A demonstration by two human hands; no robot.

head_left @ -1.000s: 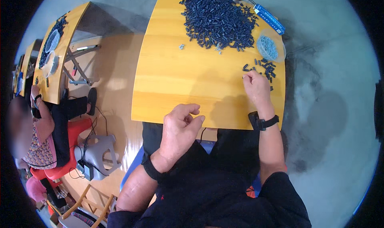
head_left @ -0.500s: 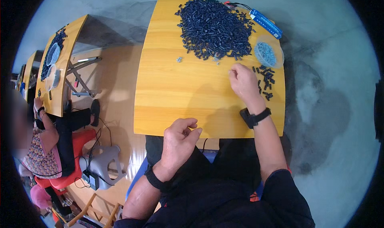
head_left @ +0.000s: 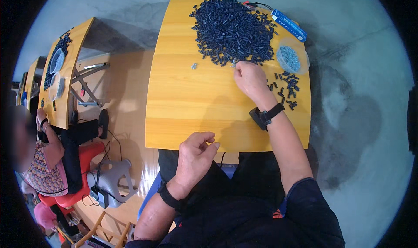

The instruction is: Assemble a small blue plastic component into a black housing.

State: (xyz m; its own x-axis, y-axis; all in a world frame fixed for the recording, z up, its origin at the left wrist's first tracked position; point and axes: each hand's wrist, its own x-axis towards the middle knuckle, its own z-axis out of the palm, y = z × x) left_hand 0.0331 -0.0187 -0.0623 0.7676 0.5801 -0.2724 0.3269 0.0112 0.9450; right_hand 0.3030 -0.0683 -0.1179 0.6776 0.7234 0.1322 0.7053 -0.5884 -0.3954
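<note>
A long blue packet [head_left: 288,24] lies at the far right corner of the yellow bench [head_left: 187,113], with red and black wires [head_left: 254,5] beside it; to the left stands a second yellow bench [head_left: 72,80] where another person [head_left: 48,161] sits on a red stool [head_left: 80,169]; a grey stool [head_left: 111,182] stands nearby.

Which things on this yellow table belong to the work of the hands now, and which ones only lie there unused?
In use:
right hand, fingertips at the big pile of small black parts
small set of black parts beside that hand
left hand, at the near table edge

Lying about:
blue flat pack
clear round dish of pale bits
single grey piece
</note>
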